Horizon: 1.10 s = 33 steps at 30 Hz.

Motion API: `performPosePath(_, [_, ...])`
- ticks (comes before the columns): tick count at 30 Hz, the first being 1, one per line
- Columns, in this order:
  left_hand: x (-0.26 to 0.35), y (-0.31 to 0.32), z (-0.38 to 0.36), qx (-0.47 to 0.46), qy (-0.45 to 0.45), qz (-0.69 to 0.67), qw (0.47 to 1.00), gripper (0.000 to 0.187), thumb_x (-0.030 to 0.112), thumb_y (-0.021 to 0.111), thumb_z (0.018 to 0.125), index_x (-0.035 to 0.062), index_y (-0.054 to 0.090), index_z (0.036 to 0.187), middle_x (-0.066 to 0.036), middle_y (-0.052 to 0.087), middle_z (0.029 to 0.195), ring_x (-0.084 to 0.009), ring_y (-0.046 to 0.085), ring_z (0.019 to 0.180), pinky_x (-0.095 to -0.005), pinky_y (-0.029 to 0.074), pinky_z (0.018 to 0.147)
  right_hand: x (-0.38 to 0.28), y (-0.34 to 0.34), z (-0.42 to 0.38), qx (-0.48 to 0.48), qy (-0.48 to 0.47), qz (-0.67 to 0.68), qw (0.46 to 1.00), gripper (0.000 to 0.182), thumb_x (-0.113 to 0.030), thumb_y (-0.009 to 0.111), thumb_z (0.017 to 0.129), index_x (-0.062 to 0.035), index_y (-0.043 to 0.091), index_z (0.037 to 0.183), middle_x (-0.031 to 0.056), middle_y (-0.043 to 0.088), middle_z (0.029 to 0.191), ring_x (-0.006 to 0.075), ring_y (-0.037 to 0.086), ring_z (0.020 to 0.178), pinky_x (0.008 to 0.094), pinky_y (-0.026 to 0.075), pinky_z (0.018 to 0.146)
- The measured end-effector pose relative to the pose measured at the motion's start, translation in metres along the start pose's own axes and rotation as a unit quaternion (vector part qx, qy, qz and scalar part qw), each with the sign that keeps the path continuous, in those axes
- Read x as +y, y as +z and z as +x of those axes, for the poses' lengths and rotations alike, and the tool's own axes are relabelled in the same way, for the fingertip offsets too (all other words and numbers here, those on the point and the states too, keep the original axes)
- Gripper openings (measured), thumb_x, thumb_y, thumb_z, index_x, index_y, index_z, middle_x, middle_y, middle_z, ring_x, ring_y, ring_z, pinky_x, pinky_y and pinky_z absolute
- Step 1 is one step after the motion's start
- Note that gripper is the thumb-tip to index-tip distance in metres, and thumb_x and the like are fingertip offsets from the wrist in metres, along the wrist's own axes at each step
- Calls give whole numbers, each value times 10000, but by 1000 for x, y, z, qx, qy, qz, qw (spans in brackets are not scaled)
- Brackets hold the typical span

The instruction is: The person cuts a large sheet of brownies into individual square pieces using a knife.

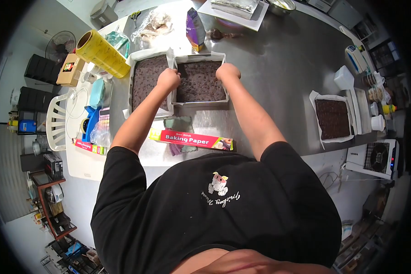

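A square pan [201, 103] lined with white baking paper [201, 58] holds a dark brown chocolate cake [198, 82]. My left hand [170, 79] is closed at the pan's left side, pinching the upright paper edge. At the opposite side, my right hand [228, 72] is closed on the paper near the right rim. The fingertips are partly hidden, so whether they also touch the metal cannot be told. Directly left of this pan lies a larger paper-lined slab of dark cake [147, 80], close beside my left wrist.
A baking paper box [192, 139] lies at the table's near edge on cloths. A yellow cling film roll [102, 54] leans at the left. Another paper-lined cake [333, 118] sits far right. A purple box [194, 29] and a wrapped block [235, 7] stand behind.
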<state>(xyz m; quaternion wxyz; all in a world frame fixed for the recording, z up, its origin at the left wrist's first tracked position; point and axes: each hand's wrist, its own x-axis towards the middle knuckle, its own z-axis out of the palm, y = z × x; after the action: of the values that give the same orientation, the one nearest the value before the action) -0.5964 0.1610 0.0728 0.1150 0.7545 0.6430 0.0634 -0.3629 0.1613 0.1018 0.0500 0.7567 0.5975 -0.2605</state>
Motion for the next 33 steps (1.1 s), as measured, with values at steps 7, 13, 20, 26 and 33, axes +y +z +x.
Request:
performPosePath(7, [1, -5, -1, -12, -37, -29, 999, 258, 244, 515, 861, 40, 672, 873, -223, 650, 884, -381, 626, 874, -463, 486, 797, 14, -9, 1, -19, -18, 8, 1000, 314, -141, 556, 781, -87, 684, 1062, 122, 642, 1137, 296, 622, 1046, 406, 512, 815])
performPosePath(13, [-4, -2, 3, -6, -22, -21, 1000, 256, 232, 515, 853, 26, 668, 859, -230, 647, 890, -391, 620, 878, -464, 483, 796, 22, -14, 2, -60, -20, 5, 998, 330, -131, 543, 776, -88, 679, 1074, 132, 637, 1142, 307, 613, 1060, 406, 506, 827])
performPosePath(20, [-1, -4, 4, -11, 1, -19, 1000, 299, 259, 523, 854, -5, 663, 861, -238, 642, 871, -396, 612, 873, -462, 470, 797, 25, -3, 1, 15, -37, 16, 999, 283, -121, 543, 734, -49, 708, 953, 165, 677, 994, 312, 659, 934, 406, 513, 767])
performPosePath(26, [7, -9, 9, -47, -8, 17, 999, 340, 305, 526, 863, 2, 680, 884, -244, 642, 909, -380, 612, 911, -442, 471, 832, -4, 18, 8, 6, 25, -79, 997, 262, -143, 583, 797, -90, 703, 1024, 91, 672, 1070, 250, 658, 956, 430, 538, 693])
performPosePath(33, [32, -32, 0, -158, -46, 141, 976, 431, 404, 540, 847, 6, 692, 908, -204, 658, 987, -347, 632, 938, -430, 496, 825, -5, 19, 6, 27, 9, -94, 995, 223, -111, 628, 765, -93, 724, 966, 28, 694, 946, 185, 666, 833, 352, 507, 574])
